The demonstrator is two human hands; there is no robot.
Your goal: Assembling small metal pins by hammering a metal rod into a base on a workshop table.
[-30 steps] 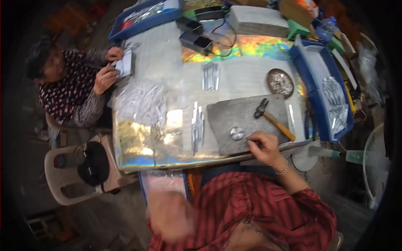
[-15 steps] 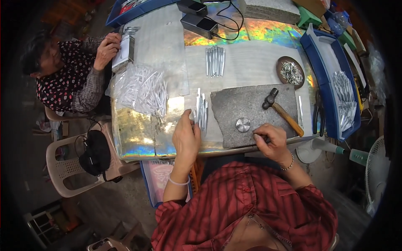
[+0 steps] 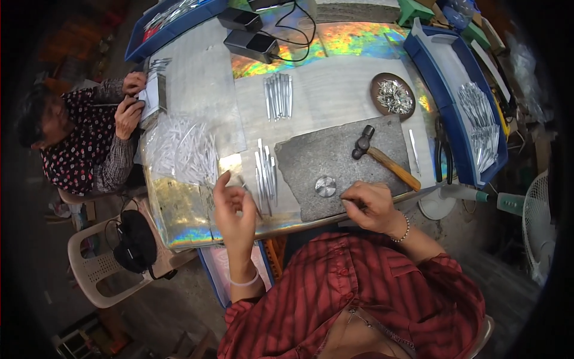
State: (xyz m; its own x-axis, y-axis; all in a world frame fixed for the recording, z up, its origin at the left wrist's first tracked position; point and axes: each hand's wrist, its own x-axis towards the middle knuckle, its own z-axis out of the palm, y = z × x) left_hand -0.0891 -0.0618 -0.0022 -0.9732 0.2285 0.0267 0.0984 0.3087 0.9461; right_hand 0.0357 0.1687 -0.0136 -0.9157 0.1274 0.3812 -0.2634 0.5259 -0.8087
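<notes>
My left hand [image 3: 235, 210] is raised just left of a small bunch of slim silver metal pieces [image 3: 266, 173]. A slender silver metal piece [image 3: 258, 206], blurred, slants by its thumb and fingers and appears held there. At the front edge of a grey stone slab [image 3: 341, 157], my right hand [image 3: 369, 206] has its fingers pinched together; whatever is in them is too small to make out. Beside those fingertips, a round shiny metal disc [image 3: 326, 186] lies on the slab. A wooden-handled hammer [image 3: 391, 167] rests across the slab's right part.
Beyond the slab lie a row of silver pieces [image 3: 278, 97] and a brown bowl of small metal parts [image 3: 392, 97]. Pliers [image 3: 443, 157] and a blue tray [image 3: 427, 66] stand right. A clear bag of white sticks [image 3: 182, 149] is left, near a co-worker's hands [image 3: 128, 112].
My left hand has come away leftward from the bunch, with a slim metal piece by its fingers. My right hand stays pinched by the disc. The view has shifted. The co-worker's hands have moved.
</notes>
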